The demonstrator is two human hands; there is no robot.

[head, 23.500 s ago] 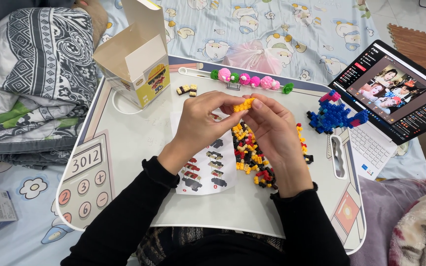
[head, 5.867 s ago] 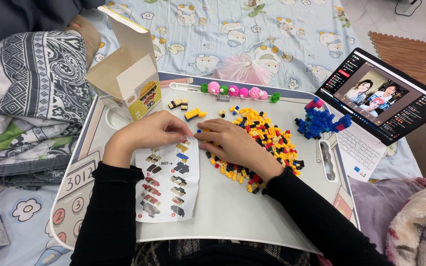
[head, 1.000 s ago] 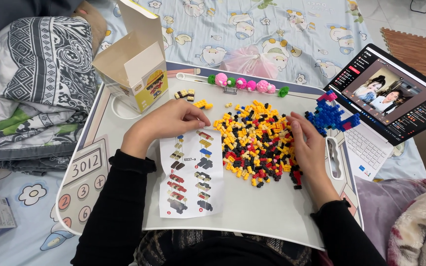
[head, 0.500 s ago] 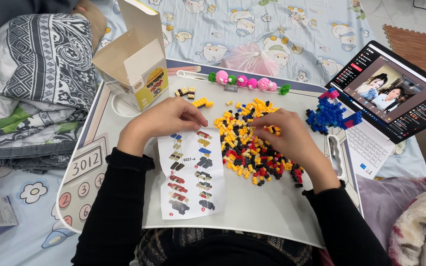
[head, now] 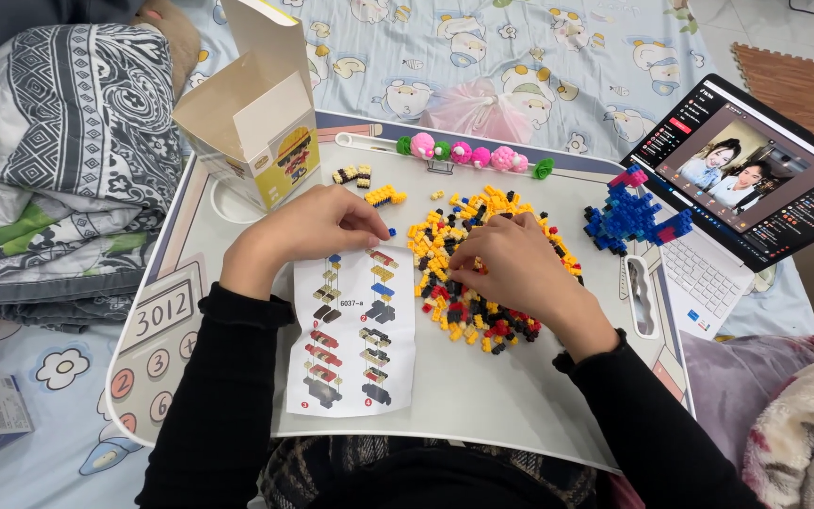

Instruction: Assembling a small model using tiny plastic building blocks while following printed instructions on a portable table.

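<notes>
- Hands of one person worked over a white lap desk (head: 520, 415) set on a bed with a cartoon-print sheet (head: 539, 47).
- Left hand (head: 317, 226) rested at the top edge of the instruction sheet (head: 355, 330), fingertips pinched together; a tiny blue brick (head: 391, 232) sat right at the fingertips, could not tell if the grip actually held it.
- Right hand (head: 511, 269) lay palm down on the brick pile (head: 482, 283), fingers curled into the bricks; grip looked closed, what it held could not be told.
- Brick pile was yellow, black and red, loose, at the middle of the desk, just right of the sheet.
- Small yellow piece (head: 385, 195) and a dark-and-tan piece (head: 350, 175) lay apart from the pile, near the far edge.
- Blue brick figure (head: 628, 215) with red bits stood at the right side of the desk.
- Open cardboard box (head: 256, 123) stood at the far left corner.
- Laptop (head: 746, 179) sat off the right side, screen on.
- Pink and green bead row (head: 473, 155) ran along the far rim.
</notes>
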